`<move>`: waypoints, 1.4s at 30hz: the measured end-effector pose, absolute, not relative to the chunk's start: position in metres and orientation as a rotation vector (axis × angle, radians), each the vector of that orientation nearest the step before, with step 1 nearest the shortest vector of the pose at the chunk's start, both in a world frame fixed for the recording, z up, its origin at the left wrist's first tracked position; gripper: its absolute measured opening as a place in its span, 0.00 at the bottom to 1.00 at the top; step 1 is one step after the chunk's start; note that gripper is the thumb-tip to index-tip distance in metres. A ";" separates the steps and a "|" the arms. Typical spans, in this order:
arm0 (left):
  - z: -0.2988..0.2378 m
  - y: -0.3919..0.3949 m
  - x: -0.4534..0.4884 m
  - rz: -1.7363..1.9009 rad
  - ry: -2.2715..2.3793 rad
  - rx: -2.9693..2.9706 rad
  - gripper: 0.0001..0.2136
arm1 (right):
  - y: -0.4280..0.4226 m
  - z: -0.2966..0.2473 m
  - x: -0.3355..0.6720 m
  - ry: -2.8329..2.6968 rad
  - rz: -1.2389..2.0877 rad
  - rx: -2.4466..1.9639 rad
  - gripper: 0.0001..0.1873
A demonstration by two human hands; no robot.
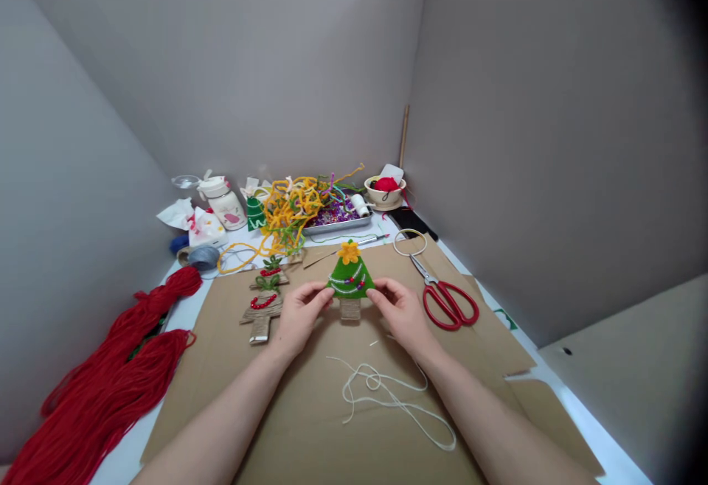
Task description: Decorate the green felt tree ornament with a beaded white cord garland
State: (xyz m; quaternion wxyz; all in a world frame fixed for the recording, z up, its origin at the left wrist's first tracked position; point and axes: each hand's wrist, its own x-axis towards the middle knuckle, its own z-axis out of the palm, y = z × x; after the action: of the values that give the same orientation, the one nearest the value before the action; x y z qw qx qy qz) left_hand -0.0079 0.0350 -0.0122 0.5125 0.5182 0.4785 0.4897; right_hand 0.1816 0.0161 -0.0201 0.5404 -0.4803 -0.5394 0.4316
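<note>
A green felt Christmas tree ornament (348, 282) is held upright above the cardboard. It has a yellow flower-shaped topper (349, 252), white curved lines with small red and purple beads, and a twine-wrapped trunk (349, 309). My left hand (302, 312) pinches its lower left corner between thumb and fingers. At the lower right corner, my right hand (403, 313) grips it the same way. Just left of my left hand lie twine-wrapped trees (262, 308) with red beads and green bows. A loose white cord (387, 400) curls on the cardboard between my forearms.
Red-handled scissors (449, 301) and a ring (410, 242) lie to the right on the cardboard sheet (210, 382). Red yarn (122, 389) spreads along the left. Behind are yellow yarn (296, 205), a bead tray (337, 224), a bottle (222, 203), a bowl (386, 194) and a phone (414, 223).
</note>
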 end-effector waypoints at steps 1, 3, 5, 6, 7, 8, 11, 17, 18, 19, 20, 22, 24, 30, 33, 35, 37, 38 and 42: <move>-0.011 0.034 -0.008 1.167 1.156 1.265 0.10 | 0.017 -0.021 0.182 -1.284 1.015 -1.150 0.13; -0.011 0.033 -0.008 1.152 1.165 1.273 0.10 | 0.017 -0.022 0.182 -1.282 1.008 -1.161 0.13; -0.010 0.033 -0.009 1.163 1.171 1.250 0.10 | 0.018 -0.023 0.181 -1.282 1.023 -1.164 0.14; -0.010 0.033 -0.009 1.178 1.171 1.243 0.10 | 0.018 -0.023 0.180 -1.285 1.037 -1.162 0.14; -0.010 0.033 -0.009 1.196 1.172 1.243 0.10 | 0.017 -0.023 0.180 -1.285 1.052 -1.157 0.14; -0.010 0.034 -0.010 1.214 1.175 1.249 0.10 | 0.017 -0.023 0.179 -1.283 1.063 -1.152 0.15; -0.010 0.036 -0.010 1.257 1.194 1.259 0.10 | 0.016 -0.020 0.179 -1.259 1.075 -1.143 0.17; -0.010 0.037 -0.011 1.269 1.180 1.274 0.10 | 0.017 -0.021 0.181 -1.243 1.028 -1.170 0.18; -0.011 0.037 -0.011 1.265 1.180 1.285 0.10 | 0.017 -0.021 0.181 -1.251 1.022 -1.172 0.18; -0.012 0.037 -0.012 1.262 1.181 1.297 0.10 | 0.017 -0.022 0.180 -1.261 1.018 -1.169 0.17; -0.012 0.038 -0.012 1.258 1.182 1.313 0.10 | 0.017 -0.023 0.180 -1.268 1.012 -1.167 0.17; -0.012 0.038 -0.012 1.249 1.190 1.345 0.11 | 0.018 -0.025 0.180 -1.279 0.999 -1.166 0.17; -0.012 0.037 -0.012 1.237 1.202 1.381 0.11 | 0.019 -0.027 0.179 -1.284 0.991 -1.171 0.17; -0.011 0.036 -0.010 1.210 1.214 1.421 0.10 | 0.021 -0.029 0.179 -1.314 0.958 -1.175 0.14; -0.013 0.036 -0.011 1.185 1.204 1.435 0.11 | 0.020 -0.030 0.180 -1.324 0.935 -1.182 0.13; -0.013 0.036 -0.011 1.177 1.202 1.435 0.11 | 0.020 -0.031 0.180 -1.325 0.923 -1.190 0.12; -0.014 0.037 -0.010 1.173 1.209 1.419 0.11 | 0.020 -0.031 0.180 -1.327 0.916 -1.196 0.11; -0.014 0.037 -0.010 1.171 1.212 1.411 0.12 | 0.020 -0.031 0.180 -1.327 0.912 -1.200 0.11; -0.015 0.039 -0.011 1.173 1.226 1.400 0.11 | 0.021 -0.030 0.180 -1.335 0.911 -1.221 0.10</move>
State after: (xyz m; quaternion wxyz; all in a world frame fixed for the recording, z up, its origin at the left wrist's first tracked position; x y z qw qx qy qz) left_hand -0.0110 0.0391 -0.0151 0.4536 0.5671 0.4967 0.4753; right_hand 0.1798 0.0207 -0.0303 0.5297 -0.5113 -0.5590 0.3814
